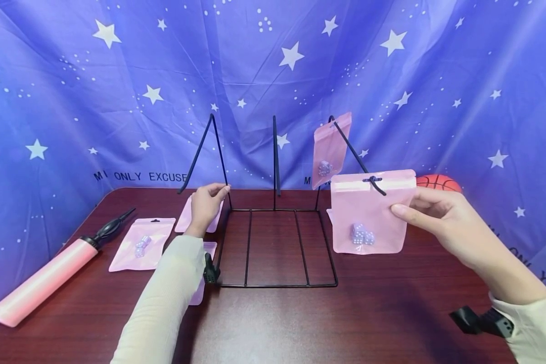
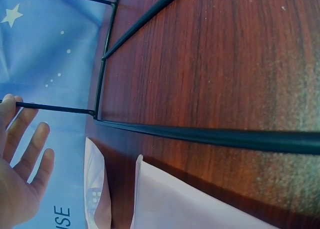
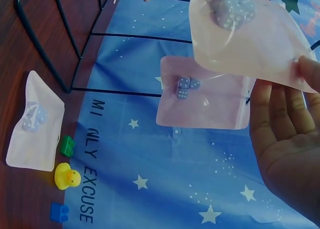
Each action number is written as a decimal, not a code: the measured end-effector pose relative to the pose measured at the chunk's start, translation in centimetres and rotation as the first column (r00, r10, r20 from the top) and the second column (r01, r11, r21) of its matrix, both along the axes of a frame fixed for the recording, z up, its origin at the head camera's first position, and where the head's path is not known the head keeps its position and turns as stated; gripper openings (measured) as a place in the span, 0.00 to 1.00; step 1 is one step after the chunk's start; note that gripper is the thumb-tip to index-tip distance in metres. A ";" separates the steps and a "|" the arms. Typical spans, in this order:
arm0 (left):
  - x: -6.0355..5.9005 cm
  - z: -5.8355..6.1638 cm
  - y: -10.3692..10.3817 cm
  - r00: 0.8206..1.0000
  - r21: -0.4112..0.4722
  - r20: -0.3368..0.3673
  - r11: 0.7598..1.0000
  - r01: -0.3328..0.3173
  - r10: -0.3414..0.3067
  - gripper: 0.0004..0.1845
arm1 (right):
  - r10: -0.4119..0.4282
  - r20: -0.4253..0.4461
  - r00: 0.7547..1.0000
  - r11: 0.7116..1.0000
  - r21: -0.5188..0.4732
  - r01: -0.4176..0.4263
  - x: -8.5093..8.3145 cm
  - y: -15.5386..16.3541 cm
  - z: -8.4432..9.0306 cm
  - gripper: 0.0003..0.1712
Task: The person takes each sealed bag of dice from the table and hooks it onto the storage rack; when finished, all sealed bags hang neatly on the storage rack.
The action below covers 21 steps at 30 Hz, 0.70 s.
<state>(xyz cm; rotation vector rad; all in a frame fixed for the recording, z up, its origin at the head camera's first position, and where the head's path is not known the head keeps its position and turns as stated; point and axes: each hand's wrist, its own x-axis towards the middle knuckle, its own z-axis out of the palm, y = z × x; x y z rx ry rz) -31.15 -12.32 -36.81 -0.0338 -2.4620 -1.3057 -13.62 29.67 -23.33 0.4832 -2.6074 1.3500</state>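
Observation:
A black wire display rack [image 1: 277, 286] stands on the table, with three hooks sloping toward me. My left hand [image 1: 206, 208] pinches its left upright between thumb and forefinger; the other fingers are spread in the left wrist view. At the right hook's front end, my right hand [image 1: 441, 222] pinches the right edge of a pink zip bag [image 1: 387, 227]. The hook passes through that bag's hang hole, and purple dice [image 1: 361, 235] lie at its bottom. Farther back on the same hook hangs another pink bag [image 1: 329, 146] with dice.
Left of the rack lie several pink bags, one [image 1: 141, 245] fully visible, and a pink hand pump [image 1: 45, 280]. At right are a basketball [image 1: 439, 183], a flat pink bag [image 3: 35, 124], a yellow duck [image 3: 66, 176], a green block [image 3: 67, 146] and a blue block [image 3: 59, 212].

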 end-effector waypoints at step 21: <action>0.1 0.2 0.1 1.000 0.011 0.004 1.000 -0.005 0.005 0.14 | 0.158 0.009 0.987 0.953 -0.263 -0.150 -3.6 -0.9 -0.3 0.09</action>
